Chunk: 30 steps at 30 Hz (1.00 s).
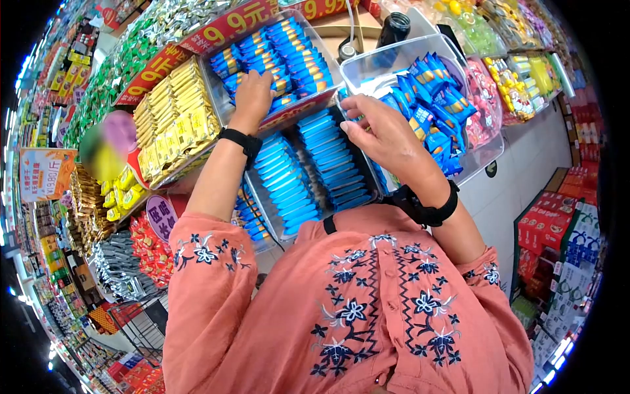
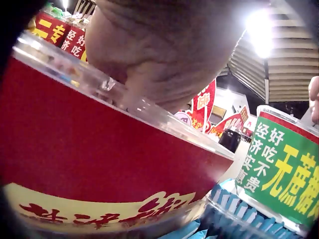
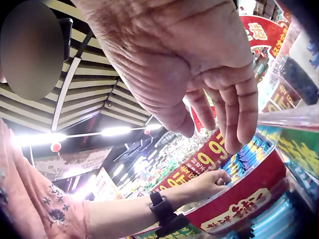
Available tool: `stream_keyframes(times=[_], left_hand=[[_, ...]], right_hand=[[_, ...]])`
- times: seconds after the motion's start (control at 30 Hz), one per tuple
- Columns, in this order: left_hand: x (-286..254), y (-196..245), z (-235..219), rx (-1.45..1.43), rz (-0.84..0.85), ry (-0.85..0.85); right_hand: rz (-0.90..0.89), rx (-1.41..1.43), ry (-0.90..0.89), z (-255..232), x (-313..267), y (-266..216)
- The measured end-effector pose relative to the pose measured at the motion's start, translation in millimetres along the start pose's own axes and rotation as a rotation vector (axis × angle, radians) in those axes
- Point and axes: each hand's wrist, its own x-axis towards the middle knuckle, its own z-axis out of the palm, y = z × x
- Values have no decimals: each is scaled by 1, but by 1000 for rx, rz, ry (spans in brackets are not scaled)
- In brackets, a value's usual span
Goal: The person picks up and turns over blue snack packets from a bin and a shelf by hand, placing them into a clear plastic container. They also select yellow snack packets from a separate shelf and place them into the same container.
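In the head view my left hand (image 1: 254,98) reaches into a clear bin (image 1: 218,98) with rows of blue snack packets (image 1: 298,56). Its fingers are slightly bent and touch the packets at the near left of the rows. The left wrist view shows the hand's underside (image 2: 154,55) over the bin's rim, with the fingers hidden. My right hand (image 1: 384,128) is raised by the left edge of another clear bin (image 1: 361,69), where blue packets (image 1: 430,98) lie loosely piled. In the right wrist view, its fingers (image 3: 232,119) hang relaxed with nothing between them.
Below the two bins stands a lower bin with upright rows of light-blue packets (image 1: 285,184). Yellow packets (image 1: 177,121) fill the section to the left. A black bottle (image 1: 394,29) stands behind. Red cartons (image 1: 545,223) are stacked on the right, and a wire cart (image 1: 138,322) is at lower left.
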Motion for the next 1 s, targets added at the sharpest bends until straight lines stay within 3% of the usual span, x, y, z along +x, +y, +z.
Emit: stream_keyframes(times=[0.3, 0.43, 0.53, 0.67, 0.73, 0.83, 0.93, 1.0], left_hand=[[7, -5, 14, 80, 120, -3], [6, -12, 21, 63, 180, 81], [10, -11, 5, 40, 101, -59], [10, 8, -34, -200, -22, -16], [3, 27, -54, -419, -186, -18], [-17, 62, -77, -638, -248, 71], [-41, 99, -92, -886, -282, 100], [-54, 115, -90, -997, -303, 58]], right_hand=[[-14, 37, -8, 1, -3, 0], [-62, 70, -14, -2, -5, 1], [38, 79, -94, -25, -11, -10], [41, 42, 6, -68, -12, -1], [205, 68, 41, -91, -10, 22], [153, -253, 77, -119, -9, 47], [141, -591, -58, -132, -5, 76], [198, -532, -172, -131, 1, 102]])
